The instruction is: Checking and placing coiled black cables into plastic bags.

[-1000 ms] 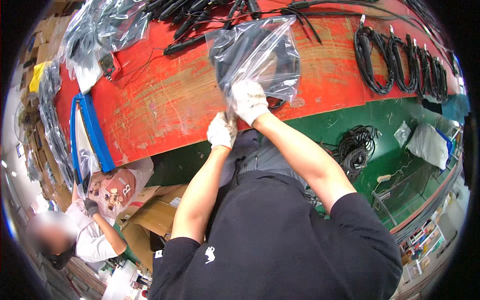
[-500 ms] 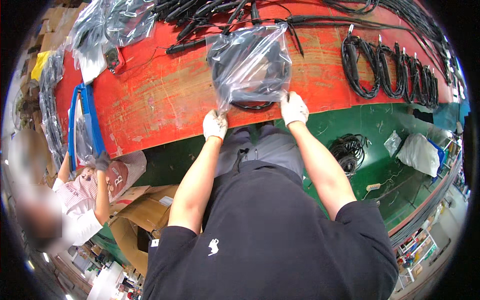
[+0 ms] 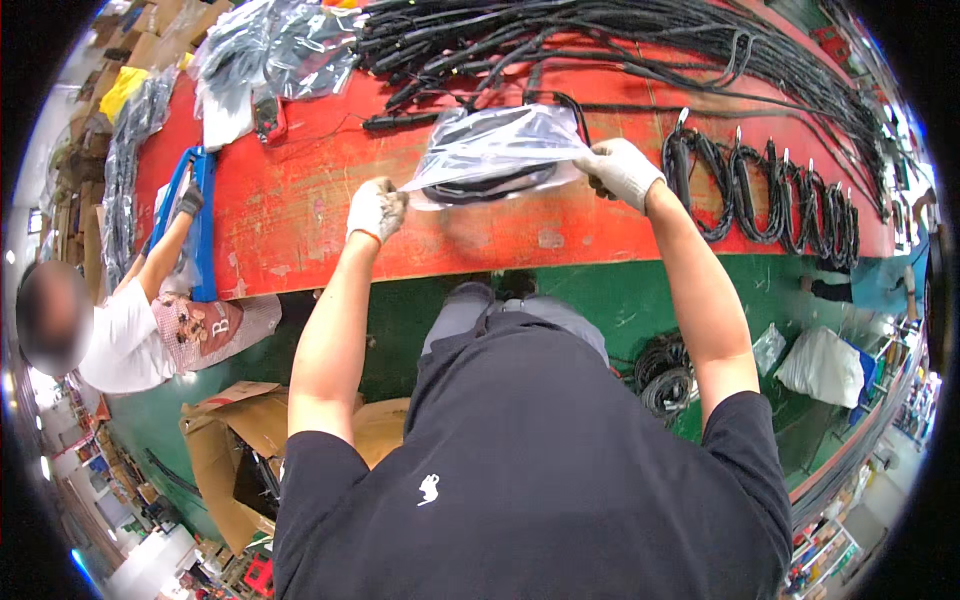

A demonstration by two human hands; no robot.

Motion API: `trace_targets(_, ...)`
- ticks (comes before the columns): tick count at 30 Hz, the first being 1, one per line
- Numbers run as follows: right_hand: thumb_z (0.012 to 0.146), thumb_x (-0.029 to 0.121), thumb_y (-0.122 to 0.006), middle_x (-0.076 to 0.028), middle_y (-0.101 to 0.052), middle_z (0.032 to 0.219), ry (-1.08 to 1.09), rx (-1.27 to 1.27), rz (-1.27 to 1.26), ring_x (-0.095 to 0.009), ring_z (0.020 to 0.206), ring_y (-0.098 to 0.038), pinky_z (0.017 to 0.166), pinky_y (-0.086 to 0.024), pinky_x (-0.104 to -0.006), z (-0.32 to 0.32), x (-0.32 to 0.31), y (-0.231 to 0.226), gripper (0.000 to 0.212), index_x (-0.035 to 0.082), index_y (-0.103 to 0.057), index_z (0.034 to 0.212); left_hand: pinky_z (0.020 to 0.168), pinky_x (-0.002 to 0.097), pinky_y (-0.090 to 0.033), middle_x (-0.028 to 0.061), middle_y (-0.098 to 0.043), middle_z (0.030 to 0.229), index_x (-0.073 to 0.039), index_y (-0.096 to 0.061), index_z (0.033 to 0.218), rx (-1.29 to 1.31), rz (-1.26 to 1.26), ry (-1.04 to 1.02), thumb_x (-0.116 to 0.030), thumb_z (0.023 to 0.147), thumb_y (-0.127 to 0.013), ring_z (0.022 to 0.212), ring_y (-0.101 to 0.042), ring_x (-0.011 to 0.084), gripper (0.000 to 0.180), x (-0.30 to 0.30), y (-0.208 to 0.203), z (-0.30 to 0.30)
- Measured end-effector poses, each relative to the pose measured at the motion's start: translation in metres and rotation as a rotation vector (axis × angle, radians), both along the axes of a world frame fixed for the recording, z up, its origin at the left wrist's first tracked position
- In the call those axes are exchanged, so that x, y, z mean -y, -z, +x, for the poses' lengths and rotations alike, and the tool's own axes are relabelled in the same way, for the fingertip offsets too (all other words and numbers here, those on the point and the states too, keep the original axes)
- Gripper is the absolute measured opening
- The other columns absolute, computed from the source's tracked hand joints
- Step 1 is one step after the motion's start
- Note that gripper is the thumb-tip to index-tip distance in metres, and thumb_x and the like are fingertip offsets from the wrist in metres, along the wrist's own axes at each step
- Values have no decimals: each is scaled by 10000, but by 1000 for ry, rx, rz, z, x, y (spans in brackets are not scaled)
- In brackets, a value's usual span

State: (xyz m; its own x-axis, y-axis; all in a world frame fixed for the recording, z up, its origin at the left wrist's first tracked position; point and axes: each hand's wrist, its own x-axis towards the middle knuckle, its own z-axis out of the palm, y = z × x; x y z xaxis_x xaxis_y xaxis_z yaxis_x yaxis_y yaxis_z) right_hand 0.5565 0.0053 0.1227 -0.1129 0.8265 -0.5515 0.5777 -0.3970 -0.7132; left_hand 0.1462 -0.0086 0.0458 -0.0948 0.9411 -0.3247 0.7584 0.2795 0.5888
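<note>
Both my hands, in white gloves, grip a clear plastic bag by its two near corners. My left hand pinches the left corner, and my right hand has its fingers closed on the right one. A coiled black cable sits inside the bag, partly blurred by the shiny film. Between my hands the bag's near edge is drawn taut, above the worn red table.
Black cables are heaped along the table's far side. Several coiled cables stand in a row at right. At left, a person works at a blue frame. A cardboard box and cable coils are on the green floor.
My hands have spread apart and moved forward, stretching the bag's near edge and folding it toward the far side. The person at left has reached farther over the blue frame.
</note>
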Motion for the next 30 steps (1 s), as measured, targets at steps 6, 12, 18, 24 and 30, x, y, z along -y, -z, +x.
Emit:
trace_targets(6,933,266,-645,-36,-556,593,-8,-323,168,-144,476,-506,442,-382,-326,-15,-38,-70,320,57,-614,693,668,334,-497,98,-642,743,-18,-643,915,-118,502,-38,-82,835,-673,695,-597,165,106,-22,-92,-25)
trace_targets(12,926,302,-629,-21,-495,500,-161,-402,256,-136,395,-445,411,-326,-313,-49,-51,-89,390,75,-539,623,673,290,-498,52,-652,789,-11,-689,1023,404,332,-57,-19,858,-613,717,-593,120,182,-10,-136,-70)
trace_targets(18,900,221,-641,-36,-523,565,-158,-341,105,-130,443,-458,427,-347,-317,-106,-64,-87,292,52,-574,671,576,253,-461,3,-629,733,-18,-694,953,542,185,-224,-12,872,-609,632,-562,90,118,33,-120,-110)
trace_targets(24,907,228,-652,-27,-525,572,-238,-322,52,-122,457,-470,434,-353,-302,-188,-111,-98,261,48,-600,725,522,249,-434,-1,-599,704,-14,-675,945,451,176,-322,-46,883,-611,592,-549,90,95,35,-147,-173)
trace_targets(30,898,219,-637,-29,-550,601,-279,-281,26,-120,470,-481,445,-370,-303,-291,-174,-99,244,47,-615,727,533,245,-424,-1,-613,717,17,-690,966,515,295,-412,-13,900,-587,584,-532,81,126,-5,-168,-260)
